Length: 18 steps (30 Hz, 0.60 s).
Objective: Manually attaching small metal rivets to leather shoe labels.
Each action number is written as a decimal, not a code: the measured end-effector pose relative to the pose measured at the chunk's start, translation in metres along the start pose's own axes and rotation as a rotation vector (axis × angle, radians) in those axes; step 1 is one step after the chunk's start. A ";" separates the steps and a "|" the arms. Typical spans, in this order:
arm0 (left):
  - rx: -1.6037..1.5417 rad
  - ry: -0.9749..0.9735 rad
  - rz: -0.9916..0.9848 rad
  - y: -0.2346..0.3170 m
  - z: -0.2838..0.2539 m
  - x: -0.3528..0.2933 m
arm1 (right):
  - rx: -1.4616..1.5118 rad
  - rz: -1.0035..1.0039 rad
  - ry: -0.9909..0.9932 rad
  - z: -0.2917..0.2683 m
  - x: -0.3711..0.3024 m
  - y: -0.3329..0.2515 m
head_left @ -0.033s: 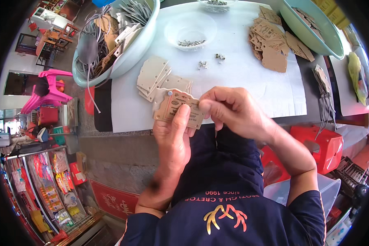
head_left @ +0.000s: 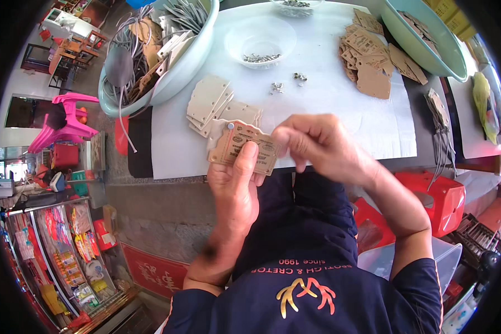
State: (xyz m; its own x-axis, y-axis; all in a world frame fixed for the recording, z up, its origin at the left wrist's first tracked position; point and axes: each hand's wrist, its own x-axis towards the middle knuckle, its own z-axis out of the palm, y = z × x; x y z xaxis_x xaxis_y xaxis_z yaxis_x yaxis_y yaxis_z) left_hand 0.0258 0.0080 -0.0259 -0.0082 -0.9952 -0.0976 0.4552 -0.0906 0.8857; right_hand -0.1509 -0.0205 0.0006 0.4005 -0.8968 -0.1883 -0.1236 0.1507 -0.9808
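My left hand (head_left: 234, 192) grips a tan, scallop-edged printed tag (head_left: 266, 153), its thumb pressed flat on the print. A round silver fastener (head_left: 230, 126) sits at the tag's upper left corner. Close to the tag's right edge is my right hand (head_left: 328, 147), thumb and forefinger pinched together. Whatever they hold, if anything, is hidden, and the fingers are slightly blurred. Just beyond my left hand, a fanned pile of plain pale tags (head_left: 210, 97) lies on the white-covered table (head_left: 339, 125). Two little clusters of metal fasteners (head_left: 276, 88) lie farther off on it.
A clear bowl (head_left: 234, 44) holds small metal pieces. At the far left, a pale green basin (head_left: 192, 67) is full of grey cords and tags. Brown printed tags (head_left: 373, 78) are heaped at the far right by another green basin (head_left: 456, 67). Corded tags (head_left: 441, 119) hang near a red stool (head_left: 448, 203).
My right hand has shifted slightly up and away from the tag's right edge. The left hand keeps its hold on the tag and has barely moved.
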 end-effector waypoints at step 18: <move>-0.003 -0.014 -0.018 0.003 -0.002 0.003 | -1.350 -0.772 0.238 -0.029 0.074 0.006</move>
State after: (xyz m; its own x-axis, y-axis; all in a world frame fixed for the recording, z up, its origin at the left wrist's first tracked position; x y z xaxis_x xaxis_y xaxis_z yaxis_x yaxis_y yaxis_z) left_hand 0.0288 0.0052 -0.0246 -0.0291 -0.9938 -0.1072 0.4571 -0.1086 0.8828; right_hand -0.1489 -0.0977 -0.0179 0.6171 -0.6407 0.4568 -0.7050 -0.7081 -0.0406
